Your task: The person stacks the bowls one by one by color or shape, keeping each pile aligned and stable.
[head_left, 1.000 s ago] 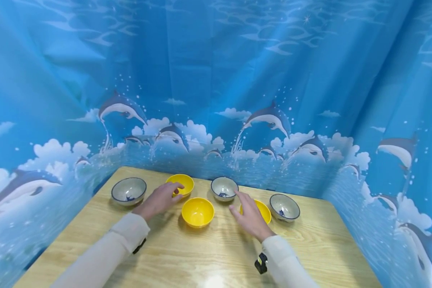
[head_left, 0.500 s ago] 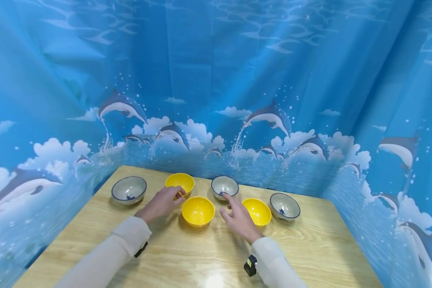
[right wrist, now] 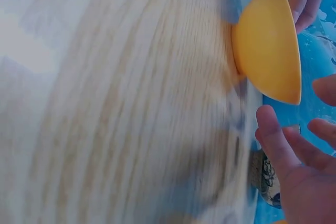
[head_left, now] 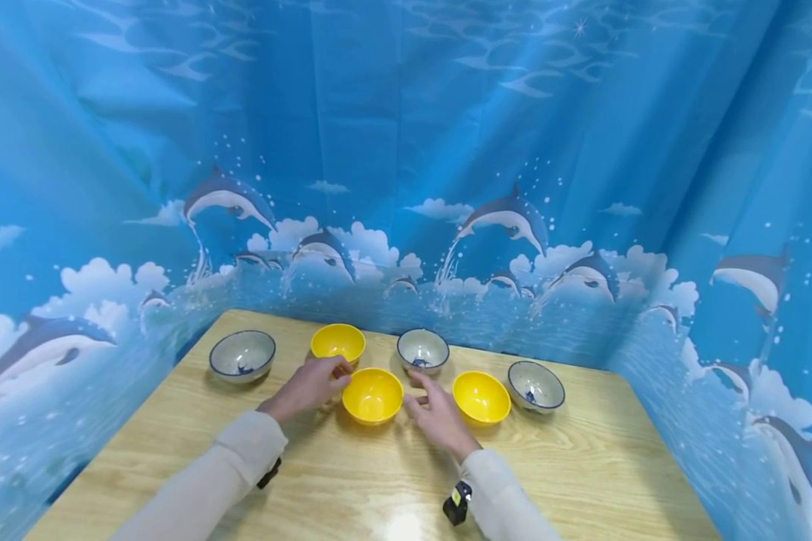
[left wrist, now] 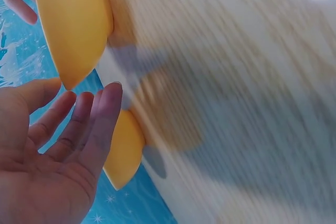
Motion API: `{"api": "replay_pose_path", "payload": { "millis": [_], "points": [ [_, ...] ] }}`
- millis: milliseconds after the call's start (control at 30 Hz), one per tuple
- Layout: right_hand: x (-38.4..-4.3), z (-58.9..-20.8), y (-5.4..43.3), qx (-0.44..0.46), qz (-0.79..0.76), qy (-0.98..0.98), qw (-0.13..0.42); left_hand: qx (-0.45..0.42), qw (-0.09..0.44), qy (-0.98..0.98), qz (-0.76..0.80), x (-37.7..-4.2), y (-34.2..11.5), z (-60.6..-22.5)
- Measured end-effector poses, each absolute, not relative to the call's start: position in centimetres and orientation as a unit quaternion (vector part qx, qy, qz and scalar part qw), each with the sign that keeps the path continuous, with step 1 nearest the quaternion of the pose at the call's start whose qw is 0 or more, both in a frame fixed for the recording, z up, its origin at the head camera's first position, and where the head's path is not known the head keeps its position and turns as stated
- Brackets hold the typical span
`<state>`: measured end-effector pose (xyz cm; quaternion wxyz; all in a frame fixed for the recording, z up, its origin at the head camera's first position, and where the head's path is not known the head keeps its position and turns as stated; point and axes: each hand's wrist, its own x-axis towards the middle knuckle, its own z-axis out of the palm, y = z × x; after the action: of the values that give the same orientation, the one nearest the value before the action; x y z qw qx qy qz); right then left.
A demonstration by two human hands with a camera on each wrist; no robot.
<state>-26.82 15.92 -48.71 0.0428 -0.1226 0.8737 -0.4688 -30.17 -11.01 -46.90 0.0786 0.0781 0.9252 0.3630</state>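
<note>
A yellow bowl (head_left: 372, 397) stands upright at the middle of the wooden table, between both hands. My left hand (head_left: 313, 388) is at its left side; in the left wrist view the thumb and fingertips come up to the rim of this bowl (left wrist: 73, 24), and I cannot tell whether they touch it. My right hand (head_left: 441, 419) is at the bowl's right side, its fingers spread and apart from the bowl (right wrist: 268, 48) in the right wrist view. Behind my left hand sits a second yellow bowl (head_left: 338, 343). A third yellow bowl (head_left: 482, 398) is right of my right hand.
Three grey-white bowls with blue rims stand on the table (head_left: 352, 481): a left bowl (head_left: 242, 356), a back middle bowl (head_left: 422, 351) and a right bowl (head_left: 536, 387). A blue dolphin-print curtain (head_left: 406, 150) hangs close behind the table.
My right hand has moved left, away from the right yellow bowl and toward the middle one. My left hand has shifted slightly right toward the same bowl. The bowls stay in place.
</note>
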Motion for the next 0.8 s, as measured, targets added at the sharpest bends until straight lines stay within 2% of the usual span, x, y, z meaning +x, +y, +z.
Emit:
{"api": "replay_pose_path", "payload": {
  "millis": [800],
  "points": [
    [-26.3, -49.5, 14.8, -0.08, -0.616, 0.778, 0.093, -0.008, 0.091, 0.86, 0.503, -30.0, -10.2, -48.6]
  ]
}}
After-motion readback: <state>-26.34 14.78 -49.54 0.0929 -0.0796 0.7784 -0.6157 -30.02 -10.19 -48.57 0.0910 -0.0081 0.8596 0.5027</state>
